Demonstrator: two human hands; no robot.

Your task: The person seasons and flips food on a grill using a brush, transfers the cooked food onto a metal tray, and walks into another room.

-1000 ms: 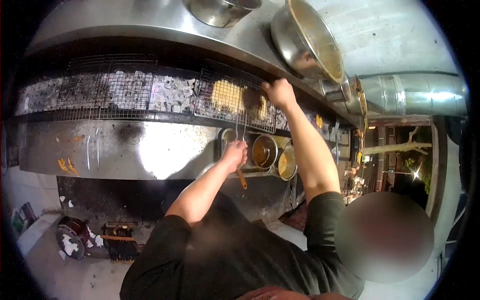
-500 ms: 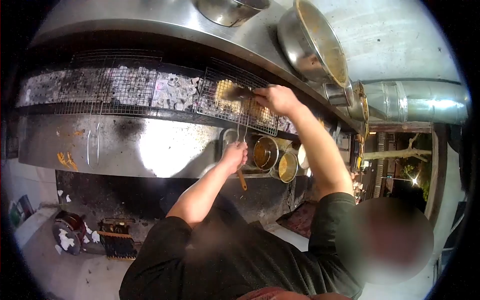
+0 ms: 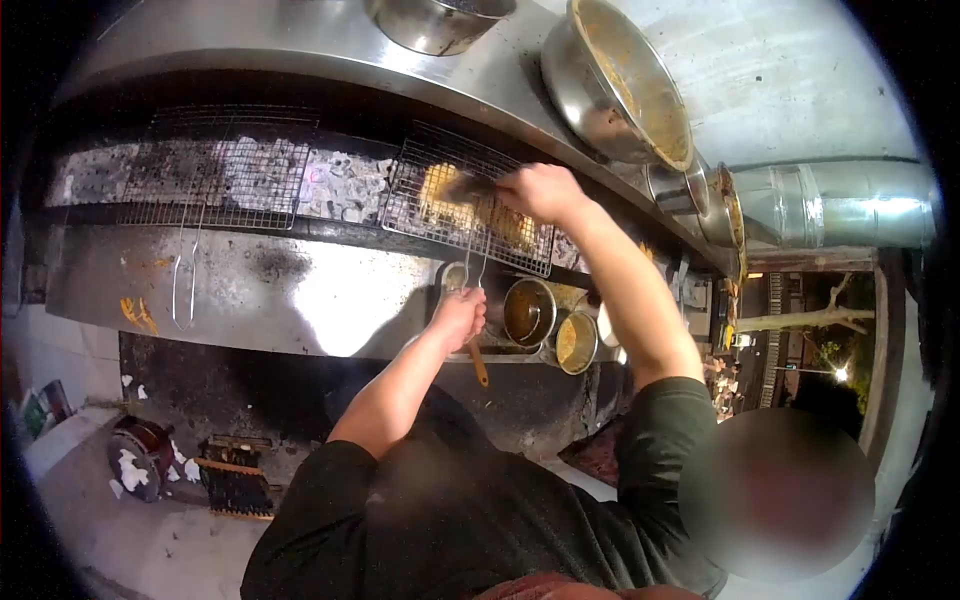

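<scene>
My left hand (image 3: 458,316) is wrapped round the wire handle of a grill basket (image 3: 404,215), which lies over the coals. Pale yellow food (image 3: 436,190) sits inside the basket's mesh. Above the basket my right hand (image 3: 545,192) grips a dark, flat tool (image 3: 470,188), blurred by motion, that looks like a brush. Its end is over the food. Below my left hand, the orange wooden handle (image 3: 480,366) of some utensil sticks out beside the metal bowls.
A second wire grill (image 3: 225,185) lies over coals at the left. Below the basket stand a bowl of sauce (image 3: 529,312) and a bowl of yellow stuff (image 3: 576,342). A large steel bowl (image 3: 615,85) and a pot (image 3: 440,25) are on the upper ledge.
Over the last second my right hand has moved left and the dark tool has swung across onto the food. Since half a second ago the view has shifted slightly; my left hand keeps its hold.
</scene>
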